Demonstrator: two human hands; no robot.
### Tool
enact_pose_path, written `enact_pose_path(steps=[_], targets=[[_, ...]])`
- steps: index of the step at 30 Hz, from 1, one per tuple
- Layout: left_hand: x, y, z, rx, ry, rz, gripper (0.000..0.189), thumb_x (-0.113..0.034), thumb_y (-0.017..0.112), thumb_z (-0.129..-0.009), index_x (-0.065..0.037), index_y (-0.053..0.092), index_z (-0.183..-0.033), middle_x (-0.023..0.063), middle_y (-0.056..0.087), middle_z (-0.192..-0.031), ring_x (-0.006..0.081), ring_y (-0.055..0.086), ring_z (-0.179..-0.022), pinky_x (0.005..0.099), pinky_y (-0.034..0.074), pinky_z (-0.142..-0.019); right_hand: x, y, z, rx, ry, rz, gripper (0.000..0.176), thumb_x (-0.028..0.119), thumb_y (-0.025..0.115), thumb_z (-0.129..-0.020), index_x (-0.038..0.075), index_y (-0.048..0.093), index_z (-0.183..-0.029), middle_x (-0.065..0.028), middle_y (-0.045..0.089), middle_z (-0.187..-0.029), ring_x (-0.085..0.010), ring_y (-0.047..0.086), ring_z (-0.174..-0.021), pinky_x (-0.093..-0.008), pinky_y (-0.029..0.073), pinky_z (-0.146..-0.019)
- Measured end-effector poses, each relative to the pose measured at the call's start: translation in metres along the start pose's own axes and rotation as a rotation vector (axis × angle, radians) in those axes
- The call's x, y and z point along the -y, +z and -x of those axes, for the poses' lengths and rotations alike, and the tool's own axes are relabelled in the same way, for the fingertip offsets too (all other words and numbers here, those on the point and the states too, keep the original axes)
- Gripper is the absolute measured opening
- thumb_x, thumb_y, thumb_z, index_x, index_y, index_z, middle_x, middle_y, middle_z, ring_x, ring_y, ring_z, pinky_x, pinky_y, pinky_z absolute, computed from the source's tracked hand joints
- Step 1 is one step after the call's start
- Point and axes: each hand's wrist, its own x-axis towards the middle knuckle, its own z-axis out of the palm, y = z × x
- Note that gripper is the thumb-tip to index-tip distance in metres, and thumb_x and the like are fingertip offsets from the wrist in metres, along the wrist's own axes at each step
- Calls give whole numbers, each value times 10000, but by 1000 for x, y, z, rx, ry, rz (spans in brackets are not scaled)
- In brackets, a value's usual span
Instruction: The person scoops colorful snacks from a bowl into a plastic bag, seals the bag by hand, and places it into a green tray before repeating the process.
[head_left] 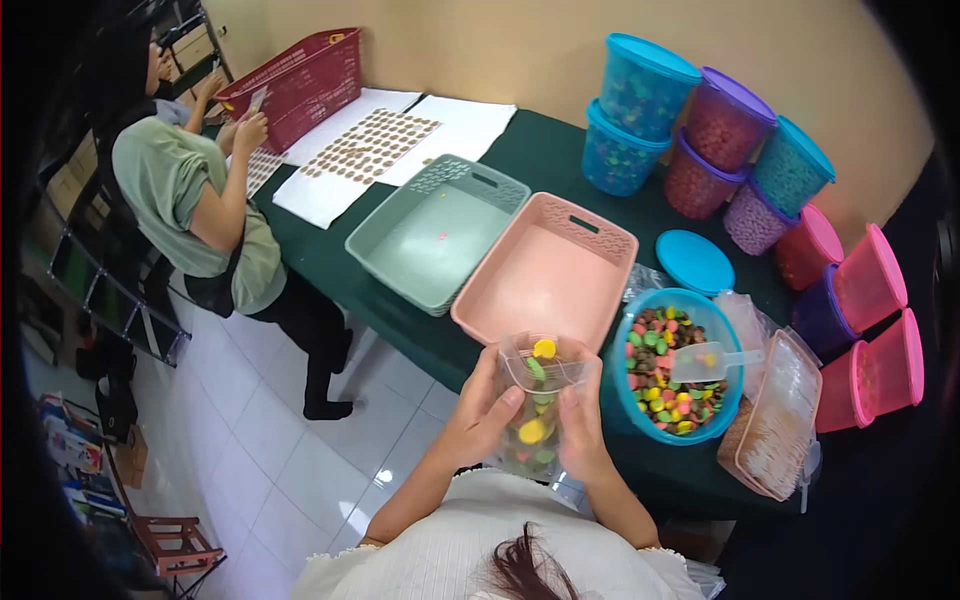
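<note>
Between my two hands is a clear plastic bag (530, 425) with yellow, green and dark pieces inside. My left hand (480, 410) grips its left side, and my right hand (583, 425) grips its right side, thumbs on the front. The bag is held upright, just below the pink basket (535, 285). To the right of my right hand stands a blue tub (620, 385) full of colourful pieces. A clear scoop (700, 363) lies on those pieces. A green basket (425, 240) with a small pink piece in it is beside the pink one.
Stacked lidded tubs (640, 105) line the wall. A blue lid (695, 262) and a small basket of clear packets (775, 420) flank the blue tub. Round pieces cover white sheets (335, 190). People (190, 180) stand at the left, near a red crate (310, 95).
</note>
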Motion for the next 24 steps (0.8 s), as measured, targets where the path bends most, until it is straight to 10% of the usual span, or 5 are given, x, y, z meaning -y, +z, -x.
enact_pose_path(steps=[5,13,24], targets=[[-27,-63,28,-170,-135,17,557,-298,498,-847,-6,291,-1274,118,407,-1233,177,412,-1118,314,315,-941,-20,53,-16,222,32,-73,470,286,412,-900,-16,287,-1238,-108,434,-1110,-164,425,-1026,-289,340,-884],[-39,-145,67,-188,258,-471,467,-124,538,-829,-7,332,-1232,142,457,-1158,250,477,-1048,343,374,-878,-61,129,-39,363,7,-56,336,217,469,-884,-30,464,-1111,-113,523,-1018,-135,498,-914,-261,394,-784],[-20,-186,36,-381,287,-331,583,-258,593,-793,-5,344,-1255,140,457,-1139,237,487,-1016,334,374,-874,-94,158,-88,636,46,-166,596,332,479,-840,-24,274,-1273,-149,371,-1221,-221,369,-1139,-339,272,-960]])
